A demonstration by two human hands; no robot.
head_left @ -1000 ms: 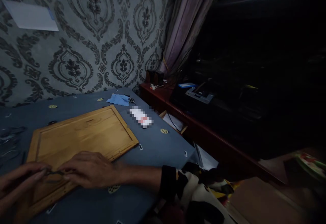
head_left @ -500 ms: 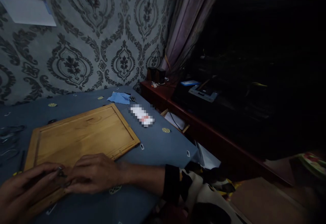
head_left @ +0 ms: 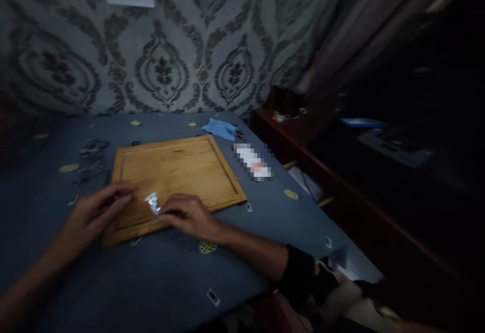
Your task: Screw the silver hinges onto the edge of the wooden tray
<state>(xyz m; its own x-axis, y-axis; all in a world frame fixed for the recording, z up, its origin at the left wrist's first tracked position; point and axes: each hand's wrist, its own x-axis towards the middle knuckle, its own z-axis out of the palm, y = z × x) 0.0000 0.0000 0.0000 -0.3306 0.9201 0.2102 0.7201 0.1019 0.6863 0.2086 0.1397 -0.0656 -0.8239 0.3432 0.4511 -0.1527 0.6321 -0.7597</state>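
Pinched between the thumb and fingers of my right hand (head_left: 189,214) is a small shiny silver packet (head_left: 152,203), its free end pointing up and left. It hangs over the near part of a wooden board (head_left: 182,169) with a grooved border. My left hand (head_left: 106,206) is above the board's near left corner, apart from the packet. Its fingers are loosely curled, with a narrow gap to the thumb, and nothing can be made out between them. Dim light and blur soften the details.
The board lies on a blue patterned tablecloth (head_left: 159,282). Left of it are dark metal items (head_left: 93,153), perhaps scissors. Behind and right lie a blue cloth (head_left: 221,129) and a pixelated white object (head_left: 252,161). A dark red cabinet (head_left: 280,131) with an open drawer (head_left: 305,181) borders the table.
The view has swung left, so the board sits further right in it. My hands have moved apart, and the silver packet now shows clearly in my right hand.
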